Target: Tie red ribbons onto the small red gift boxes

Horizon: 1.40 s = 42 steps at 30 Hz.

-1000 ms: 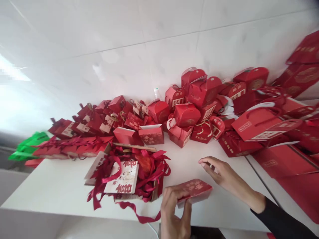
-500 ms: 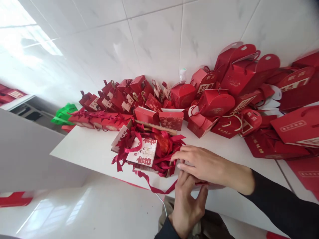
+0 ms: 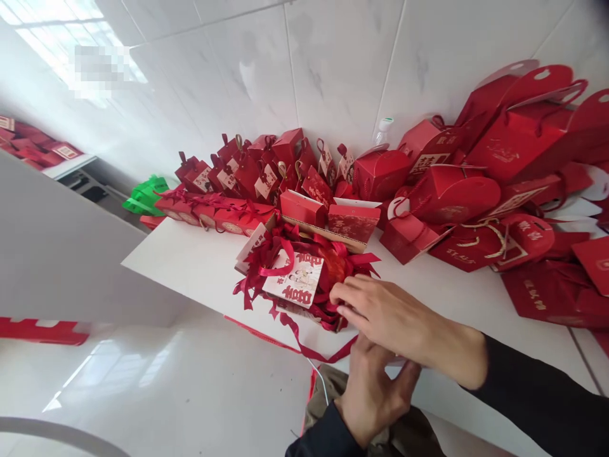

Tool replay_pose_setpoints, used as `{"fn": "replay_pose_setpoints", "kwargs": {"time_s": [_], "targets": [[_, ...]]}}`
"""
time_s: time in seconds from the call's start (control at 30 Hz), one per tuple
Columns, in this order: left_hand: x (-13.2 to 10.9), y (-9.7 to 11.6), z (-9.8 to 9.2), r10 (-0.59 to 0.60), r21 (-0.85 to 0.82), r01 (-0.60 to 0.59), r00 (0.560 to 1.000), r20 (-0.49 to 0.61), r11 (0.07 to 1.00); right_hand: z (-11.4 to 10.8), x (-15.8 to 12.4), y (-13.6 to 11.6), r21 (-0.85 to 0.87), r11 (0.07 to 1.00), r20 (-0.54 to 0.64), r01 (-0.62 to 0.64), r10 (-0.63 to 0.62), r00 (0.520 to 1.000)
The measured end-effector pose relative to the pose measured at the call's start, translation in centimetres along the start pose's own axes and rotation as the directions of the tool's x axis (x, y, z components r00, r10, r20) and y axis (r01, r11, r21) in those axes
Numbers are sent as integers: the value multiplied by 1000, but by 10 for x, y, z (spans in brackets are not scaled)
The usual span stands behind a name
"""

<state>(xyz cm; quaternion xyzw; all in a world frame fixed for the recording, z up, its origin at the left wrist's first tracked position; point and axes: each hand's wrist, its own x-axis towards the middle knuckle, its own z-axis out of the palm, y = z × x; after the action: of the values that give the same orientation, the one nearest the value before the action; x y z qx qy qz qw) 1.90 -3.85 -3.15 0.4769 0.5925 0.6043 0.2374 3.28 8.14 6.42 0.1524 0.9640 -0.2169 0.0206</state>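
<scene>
My right hand [image 3: 390, 311] reaches in from the right, fingers bent and bunched at the right edge of an open cardboard box [image 3: 349, 242] full of dark red ribbons [image 3: 250, 270]. Whatever lies under its fingertips is hidden. My left hand [image 3: 378, 387] is just below it, curled with the thumb apart from the fingers, its fingertips covered by my right hand. A long red ribbon strand [image 3: 316, 352] runs from the box towards my left hand. On the ribbons lies a white printed card [image 3: 295, 279] with red characters and a picture.
Behind the box stand small red gift boxes with tags [image 3: 266, 182] and a row of ribbon-tied red boxes [image 3: 219, 212]. Larger red gift boxes [image 3: 457, 193] crowd the right, by a tiled wall [image 3: 333, 63]. A green bag [image 3: 145, 195] is beyond the white tabletop's [image 3: 181, 254] left end.
The view has shifted, so the table's things appear further right. My hands stay close together by the box; the red piece that showed beneath them is now mostly hidden.
</scene>
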Motion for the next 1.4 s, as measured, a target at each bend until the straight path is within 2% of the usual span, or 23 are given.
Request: {"fn": "replay_pose_setpoints", "kwargs": {"time_s": [0.13, 0.2, 0.4, 0.63, 0.77, 0.87, 1.07, 1.23, 1.4], "targets": [[-3, -4, 2, -25, -42, 25, 1000, -6, 999, 5, 6, -15, -6, 987, -22, 160, -160, 987], [-2, -3, 1, 1, -30, -1, 1000, -17, 1000, 11, 11, -17, -28, 984, -34, 179, -179, 983], [-1, -3, -1, 34, -92, -33, 999, 11, 995, 23, 20, -11, -31, 994, -41, 107, -108, 993], [4, -5, 0, 58, -29, -59, 998, -26, 998, -2, 13, -1, -28, 999, -82, -42, 40, 996], [5, -5, 0, 81, -65, -83, 996, -24, 994, -12, 16, -8, 15, 998, -206, -59, 61, 977], [5, -5, 0, 65, -58, -66, 998, -19, 996, -17, 30, -19, 15, 999, -288, 45, -38, 957], [10, 1, -1, 147, -73, -153, 986, -75, 986, -26, 86, -32, -153, 983, -247, 106, -141, 959], [7, -2, 0, 115, -56, -118, 992, -59, 991, -21, 120, -25, -177, 982, -248, 59, -103, 963], [3, -10, 5, 98, -94, -105, 993, -72, 990, -29, 113, -21, -146, 988, -312, -48, 0, 950]]}}
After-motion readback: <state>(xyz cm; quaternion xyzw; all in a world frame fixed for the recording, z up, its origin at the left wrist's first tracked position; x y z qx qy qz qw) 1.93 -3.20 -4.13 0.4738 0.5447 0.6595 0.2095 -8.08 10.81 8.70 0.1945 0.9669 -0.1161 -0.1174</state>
